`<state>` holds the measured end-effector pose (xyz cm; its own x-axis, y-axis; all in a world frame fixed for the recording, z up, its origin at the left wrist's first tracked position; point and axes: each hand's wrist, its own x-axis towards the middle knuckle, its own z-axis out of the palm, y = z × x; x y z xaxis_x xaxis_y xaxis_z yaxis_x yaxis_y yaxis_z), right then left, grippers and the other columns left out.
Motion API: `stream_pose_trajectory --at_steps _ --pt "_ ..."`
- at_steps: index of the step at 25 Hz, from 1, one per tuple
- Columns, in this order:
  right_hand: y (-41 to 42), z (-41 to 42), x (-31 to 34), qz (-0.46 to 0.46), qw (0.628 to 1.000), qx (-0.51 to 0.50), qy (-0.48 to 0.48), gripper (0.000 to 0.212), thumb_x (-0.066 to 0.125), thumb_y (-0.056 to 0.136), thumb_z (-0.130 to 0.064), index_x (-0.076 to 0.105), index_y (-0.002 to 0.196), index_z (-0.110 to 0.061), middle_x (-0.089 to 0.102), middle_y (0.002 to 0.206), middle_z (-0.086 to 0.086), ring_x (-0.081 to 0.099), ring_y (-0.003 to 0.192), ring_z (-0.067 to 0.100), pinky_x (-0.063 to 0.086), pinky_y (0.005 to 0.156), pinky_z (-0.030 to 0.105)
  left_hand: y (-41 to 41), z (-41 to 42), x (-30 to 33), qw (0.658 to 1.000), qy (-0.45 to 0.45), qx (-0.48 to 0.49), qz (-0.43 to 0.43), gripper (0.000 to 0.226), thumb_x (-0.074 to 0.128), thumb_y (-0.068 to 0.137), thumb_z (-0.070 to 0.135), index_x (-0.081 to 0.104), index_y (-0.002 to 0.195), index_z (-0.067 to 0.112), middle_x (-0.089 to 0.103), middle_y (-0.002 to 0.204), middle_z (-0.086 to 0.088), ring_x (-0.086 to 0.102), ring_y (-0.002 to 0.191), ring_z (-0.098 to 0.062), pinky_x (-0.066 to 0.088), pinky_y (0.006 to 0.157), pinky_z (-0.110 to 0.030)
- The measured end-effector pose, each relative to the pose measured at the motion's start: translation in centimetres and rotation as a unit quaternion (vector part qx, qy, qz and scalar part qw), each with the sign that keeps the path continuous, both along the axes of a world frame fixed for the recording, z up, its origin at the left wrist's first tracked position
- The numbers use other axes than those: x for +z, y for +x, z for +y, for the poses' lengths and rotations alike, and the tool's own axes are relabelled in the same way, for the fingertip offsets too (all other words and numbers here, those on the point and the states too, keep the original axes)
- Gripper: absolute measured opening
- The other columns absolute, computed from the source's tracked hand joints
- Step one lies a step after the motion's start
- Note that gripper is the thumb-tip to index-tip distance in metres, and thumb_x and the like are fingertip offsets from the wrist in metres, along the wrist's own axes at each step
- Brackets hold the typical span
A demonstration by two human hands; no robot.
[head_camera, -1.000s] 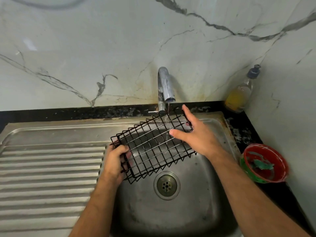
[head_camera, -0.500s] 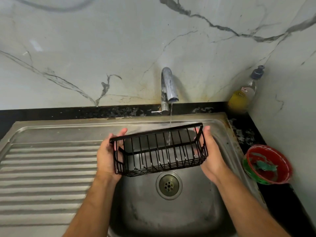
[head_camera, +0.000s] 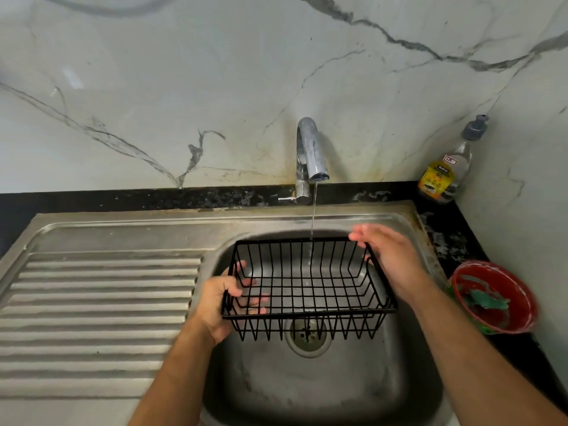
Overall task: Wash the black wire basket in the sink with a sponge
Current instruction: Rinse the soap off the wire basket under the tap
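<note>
A person's left hand (head_camera: pixel 215 305) grips and right hand (head_camera: pixel 390 259) pinches a black wire basket (head_camera: pixel 307 287) under the running tap (head_camera: pixel 310 155) over the steel sink (head_camera: pixel 307 379).

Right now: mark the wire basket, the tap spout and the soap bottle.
wire basket (head_camera: pixel 307 309): head view, near top rim wire.
tap spout (head_camera: pixel 316 162): head view, lower curve above the outlet.
soap bottle (head_camera: pixel 438 179): head view, yellow label.
</note>
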<state>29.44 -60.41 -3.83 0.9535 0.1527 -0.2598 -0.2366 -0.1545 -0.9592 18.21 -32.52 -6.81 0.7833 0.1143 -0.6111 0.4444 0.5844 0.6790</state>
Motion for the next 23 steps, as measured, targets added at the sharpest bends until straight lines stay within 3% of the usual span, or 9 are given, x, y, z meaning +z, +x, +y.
stream_pose_trajectory --at_steps 3,7,11,13,15,16,19,21,23 --pt "1.7 2.8 1.9 -0.136 0.967 0.046 -0.212 0.021 0.064 0.094 -0.033 0.071 0.114 -0.035 0.068 0.112 -0.018 0.059 0.101 -0.002 0.043 0.095 0.026 -0.3 -0.3 -1.2 0.999 -0.011 0.034 -0.015 0.083 0.046 0.047 0.003 0.057 0.129 0.014 0.052 0.119 -0.018 0.067 0.092 -0.048 0.06 0.069 -0.054" --pt "5.3 7.0 4.2 -0.306 0.903 0.084 -0.29 0.021 0.066 0.095 -0.025 0.072 0.116 -0.027 0.057 0.097 -0.012 0.053 0.075 -0.006 0.045 0.081 0.015 -0.5 -1.1 -1.6 0.998 -0.03 0.049 -0.035 0.088 0.047 0.047 -0.001 0.055 0.133 0.013 0.052 0.12 -0.018 0.069 0.087 -0.043 0.061 0.064 -0.052" --pt "10.5 10.2 3.4 -0.188 0.908 0.226 -0.298 0.021 0.068 0.093 -0.035 0.073 0.11 -0.025 0.066 0.099 -0.021 0.058 0.075 -0.018 0.046 0.077 0.004 -1.0 -2.0 -2.1 0.999 0.001 0.029 -0.029 0.088 0.046 0.048 -0.003 0.056 0.134 0.017 0.058 0.121 -0.016 0.072 0.087 -0.038 0.06 0.064 -0.048" --pt "12.8 11.6 1.8 -0.184 0.858 0.3 -0.374 0.032 0.068 0.089 -0.049 0.071 0.117 -0.035 0.067 0.118 -0.011 0.061 0.093 0.001 0.047 0.085 0.017 -1.3 -2.3 -2.6 0.999 0.008 0.018 -0.026 0.088 0.045 0.047 -0.003 0.057 0.131 0.019 0.055 0.126 -0.016 0.07 0.093 -0.04 0.057 0.068 -0.048" --pt "14.3 13.0 0.2 -0.205 0.8 0.338 -0.451 0.038 0.066 0.089 -0.05 0.068 0.122 -0.03 0.065 0.122 -0.004 0.062 0.1 0.016 0.051 0.089 0.03 -1.5 -2.7 -3.0 1.0 0.019 0.002 -0.02 0.09 0.046 0.046 -0.003 0.056 0.132 0.019 0.051 0.133 -0.018 0.067 0.099 -0.041 0.056 0.071 -0.048" --pt "15.0 13.8 -0.4 -0.203 0.799 0.334 -0.456 0.033 0.066 0.091 -0.044 0.07 0.118 -0.025 0.067 0.119 -0.001 0.063 0.094 0.013 0.052 0.082 0.026 -1.4 -2.8 -3.3 1.0 0.023 -0.002 -0.017 0.092 0.046 0.046 -0.003 0.055 0.134 0.019 0.05 0.136 -0.018 0.065 0.101 -0.042 0.055 0.071 -0.047" --pt "15.7 14.1 -0.7 -0.131 0.887 0.302 -0.322 0.026 0.065 0.093 -0.028 0.073 0.106 -0.006 0.068 0.118 0.016 0.06 0.069 -0.001 0.046 0.066 0.013 -1.4 -3.1 -3.8 0.999 0.035 -0.011 -0.014 0.096 0.046 0.046 -0.002 0.052 0.14 0.019 0.046 0.141 -0.022 0.063 0.107 -0.044 0.056 0.071 -0.046" --pt "14.9 12.2 -0.2 -0.127 0.91 0.254 -0.301 0.028 0.068 0.085 -0.049 0.075 0.102 -0.027 0.073 0.098 -0.001 0.06 0.065 0.001 0.053 0.068 0.02 -1.0 -3.4 -4.0 0.999 0.039 -0.012 -0.016 0.096 0.046 0.047 -0.002 0.051 0.141 0.019 0.044 0.144 -0.023 0.063 0.108 -0.045 0.056 0.072 -0.047" --pt "13.1 10.0 -0.1 -0.092 0.945 0.221 -0.222 0.02 0.063 0.094 -0.045 0.072 0.105 -0.031 0.064 0.067 -0.012 0.048 0.046 0.004 0.05 0.05 0.023 -0.5 -3.6 -4.1 0.999 0.041 -0.008 -0.014 0.096 0.046 0.047 -0.002 0.051 0.14 0.018 0.043 0.144 -0.024 0.064 0.106 -0.044 0.056 0.073 -0.048"
